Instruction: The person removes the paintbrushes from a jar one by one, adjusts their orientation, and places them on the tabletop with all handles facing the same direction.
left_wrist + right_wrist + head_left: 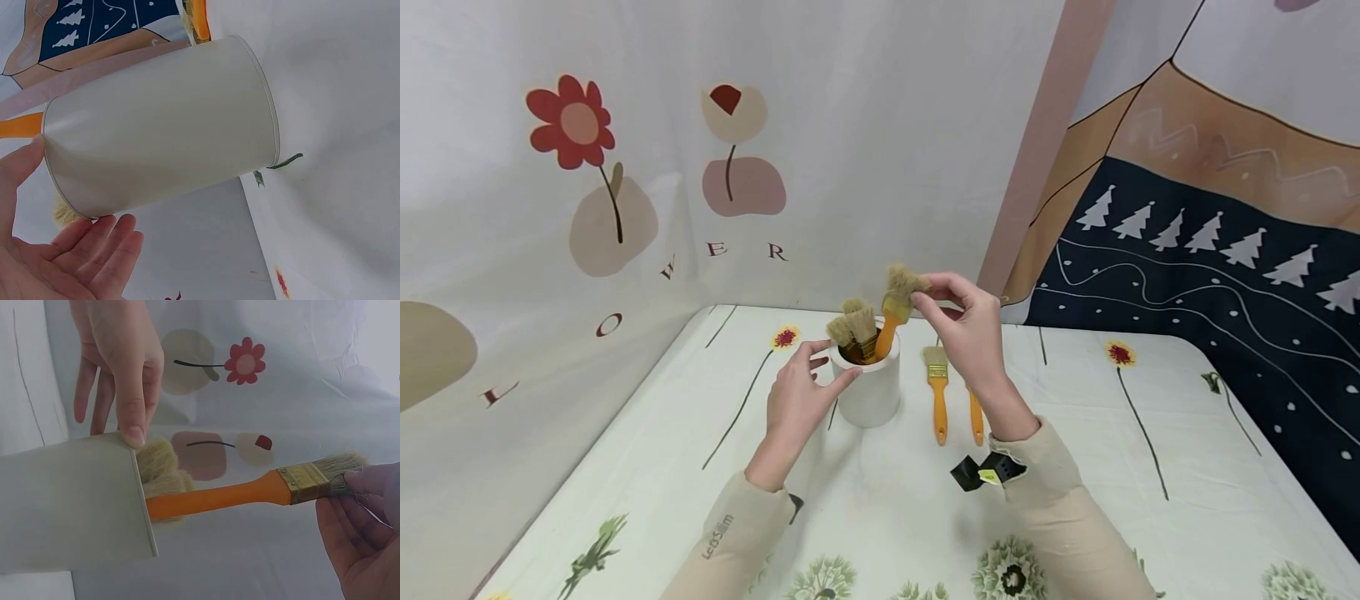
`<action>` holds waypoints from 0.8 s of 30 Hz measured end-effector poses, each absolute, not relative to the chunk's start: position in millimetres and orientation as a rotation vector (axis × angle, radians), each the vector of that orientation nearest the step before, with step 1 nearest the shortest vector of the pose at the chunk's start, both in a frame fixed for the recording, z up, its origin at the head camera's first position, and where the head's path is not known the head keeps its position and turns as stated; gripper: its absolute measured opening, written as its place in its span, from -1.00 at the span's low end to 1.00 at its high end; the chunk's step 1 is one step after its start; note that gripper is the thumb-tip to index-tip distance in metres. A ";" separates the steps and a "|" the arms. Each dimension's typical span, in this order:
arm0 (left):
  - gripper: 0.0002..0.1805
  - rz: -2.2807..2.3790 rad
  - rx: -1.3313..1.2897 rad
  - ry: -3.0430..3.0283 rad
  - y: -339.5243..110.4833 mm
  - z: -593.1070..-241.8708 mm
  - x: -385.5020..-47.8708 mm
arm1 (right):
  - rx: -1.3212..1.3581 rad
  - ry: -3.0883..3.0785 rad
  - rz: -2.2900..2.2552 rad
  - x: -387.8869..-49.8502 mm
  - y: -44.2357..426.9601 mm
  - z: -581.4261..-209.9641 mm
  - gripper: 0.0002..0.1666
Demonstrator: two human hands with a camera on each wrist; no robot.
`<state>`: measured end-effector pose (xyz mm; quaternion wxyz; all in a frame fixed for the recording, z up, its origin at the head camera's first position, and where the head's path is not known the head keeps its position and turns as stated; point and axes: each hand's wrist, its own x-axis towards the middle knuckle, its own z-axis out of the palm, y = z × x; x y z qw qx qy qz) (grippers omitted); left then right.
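Note:
A white cylindrical container (871, 400) stands upright on the table, with several brushes (853, 325) in it, bristles up. My left hand (797, 392) steadies its rim, thumb on one side and fingers on the other; the left wrist view shows the thumb tip on the rim of the white container (162, 125). Between thumb and fingers, my right hand (972, 333) pinches the bristles of a paintbrush (244, 492). That brush has an orange handle and a brass-coloured ferrule. Its handle end slants down into the container, hidden by the wall.
Right of the container, a paintbrush (937, 396) lies on the flower-print tablecloth (865, 517). Beside it is a second orange handle (976, 417), partly covered by my right arm. Printed curtains (880, 150) hang behind and at the side of the table.

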<state>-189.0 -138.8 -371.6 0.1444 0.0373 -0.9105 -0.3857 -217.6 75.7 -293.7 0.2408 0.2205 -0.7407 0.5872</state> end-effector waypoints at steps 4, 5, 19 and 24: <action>-0.27 -1.115 0.099 -2.622 -138.8 -371.9 -189.4 | 0.596 -2.005 1.613 -219.1 80.5 -293.0 -0.80; -0.27 -1.116 0.097 -2.621 -138.8 -372.0 -189.5 | 0.596 -1.997 1.616 -219.3 81.5 -292.8 -0.79; -0.27 -1.110 0.094 -2.620 -139.5 -372.8 -189.9 | 0.514 -1.897 1.671 -220.3 94.4 -285.9 -0.80; -0.26 -1.111 0.089 -2.618 -139.6 -373.6 -190.2 | 0.502 -1.882 1.669 -220.7 99.1 -283.7 -0.78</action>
